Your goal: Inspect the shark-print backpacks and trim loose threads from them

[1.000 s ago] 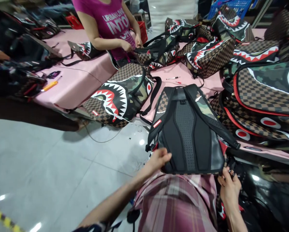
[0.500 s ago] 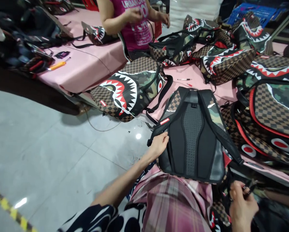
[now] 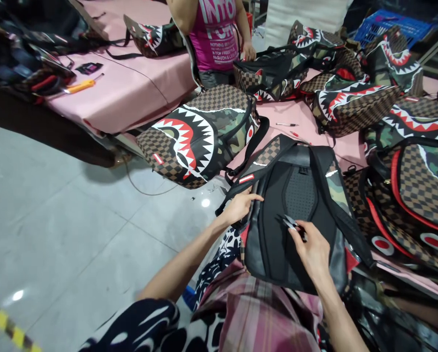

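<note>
A backpack (image 3: 295, 215) lies face down in front of me, its black padded back and shoulder straps up. My left hand (image 3: 241, 206) rests on its left shoulder strap, fingers closed round the strap's edge. My right hand (image 3: 310, 249) hovers over the middle of the back panel and pinches small metal snips (image 3: 289, 223), their tips pointing up and left.
Several shark-mouth checkered and camo backpacks (image 3: 200, 137) crowd the pink table (image 3: 131, 93) ahead and to the right. A person in a magenta shirt (image 3: 215, 34) stands across the table. A pen (image 3: 287, 124) and an orange knife (image 3: 77, 87) lie on the table. Grey tile floor (image 3: 57, 220) lies to the left.
My right hand rose from below the bag's lower right corner onto the back panel, now holding the snips. My left hand slid up the left strap. The view tilted downward.
</note>
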Demonstrator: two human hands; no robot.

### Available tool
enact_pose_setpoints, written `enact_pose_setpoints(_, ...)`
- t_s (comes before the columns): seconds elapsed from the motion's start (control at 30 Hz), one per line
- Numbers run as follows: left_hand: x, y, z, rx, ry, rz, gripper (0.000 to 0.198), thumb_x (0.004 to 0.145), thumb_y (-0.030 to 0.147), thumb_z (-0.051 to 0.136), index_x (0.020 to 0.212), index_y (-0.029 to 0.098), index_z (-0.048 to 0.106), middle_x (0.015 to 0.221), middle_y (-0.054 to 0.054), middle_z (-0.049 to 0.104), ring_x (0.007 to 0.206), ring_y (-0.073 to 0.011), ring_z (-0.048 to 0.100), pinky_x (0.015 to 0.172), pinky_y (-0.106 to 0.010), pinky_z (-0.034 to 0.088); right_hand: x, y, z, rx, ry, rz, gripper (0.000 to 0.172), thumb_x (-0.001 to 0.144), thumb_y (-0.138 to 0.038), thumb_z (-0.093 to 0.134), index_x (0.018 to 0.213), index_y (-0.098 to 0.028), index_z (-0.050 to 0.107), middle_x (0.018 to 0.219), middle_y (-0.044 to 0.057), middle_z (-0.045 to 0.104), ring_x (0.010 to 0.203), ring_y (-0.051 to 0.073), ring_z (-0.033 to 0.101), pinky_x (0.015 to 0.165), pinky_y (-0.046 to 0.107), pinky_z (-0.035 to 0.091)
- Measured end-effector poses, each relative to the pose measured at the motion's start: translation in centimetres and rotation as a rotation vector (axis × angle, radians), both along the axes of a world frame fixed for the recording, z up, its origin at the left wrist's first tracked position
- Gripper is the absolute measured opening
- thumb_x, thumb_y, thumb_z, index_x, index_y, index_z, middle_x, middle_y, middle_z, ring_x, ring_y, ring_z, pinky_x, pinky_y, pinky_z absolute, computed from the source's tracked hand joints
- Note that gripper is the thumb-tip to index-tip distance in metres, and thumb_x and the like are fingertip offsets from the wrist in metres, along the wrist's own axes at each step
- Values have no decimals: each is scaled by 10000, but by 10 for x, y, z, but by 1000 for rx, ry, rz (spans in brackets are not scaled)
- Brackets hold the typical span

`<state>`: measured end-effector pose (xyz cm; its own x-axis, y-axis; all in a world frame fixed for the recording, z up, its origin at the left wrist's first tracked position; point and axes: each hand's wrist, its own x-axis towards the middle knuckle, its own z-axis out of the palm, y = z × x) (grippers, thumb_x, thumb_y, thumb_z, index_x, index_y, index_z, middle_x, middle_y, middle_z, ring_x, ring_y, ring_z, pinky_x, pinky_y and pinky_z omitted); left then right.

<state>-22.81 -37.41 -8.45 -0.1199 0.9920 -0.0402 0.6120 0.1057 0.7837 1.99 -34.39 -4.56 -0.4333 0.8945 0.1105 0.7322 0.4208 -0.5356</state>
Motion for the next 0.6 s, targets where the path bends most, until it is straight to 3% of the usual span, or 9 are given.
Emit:
enact_pose_setpoints(0.1,-3,-1,-3,-8,-40,3,385,681,48,360,768,186,709,1244,-35,543,1200,-206,457,1017,-322,353,-41,16,0,191,-102,130,196,852,-315,508,934,-196,640,824,37,647,781,176,564,704,283,365)
enact_pose_setpoints(0.2,-6,-2,-6,8,-71,14,347,670,36,357,649,169,677,1291,-38,508,1190,-203,471,1021,-322,343,-70,25,1,301,-307,191,167,855,-268,512,911,-203,655,801,37,635,757,184,530,681,308,306)
enact_pose_setpoints(0.3,-8,-3,-7,32,-116,52,341,685,26,363,689,177,668,1296,-28,508,1194,-191,470,1021,-318,340,-84,26,7,345,-456,233,156,856,-263,511,888,-199,649,793,45,618,749,195,509,664,324,270)
enact_pose_setpoints(0.5,-12,0,-6,-9,-202,182,288,742,68,408,760,207,660,980,-3,673,999,-170,595,944,-314,418,-92,22,19,371,-605,277,151,851,-169,472,847,-183,622,764,61,592,736,209,492,647,336,242)
enact_pose_setpoints(0.6,-18,7,0,57,-266,244,297,773,98,408,903,195,657,1029,-26,662,992,-167,596,943,-323,420,-95,23,21,366,-630,282,146,838,-145,473,791,-175,608,754,66,586,733,211,498,647,336,247)
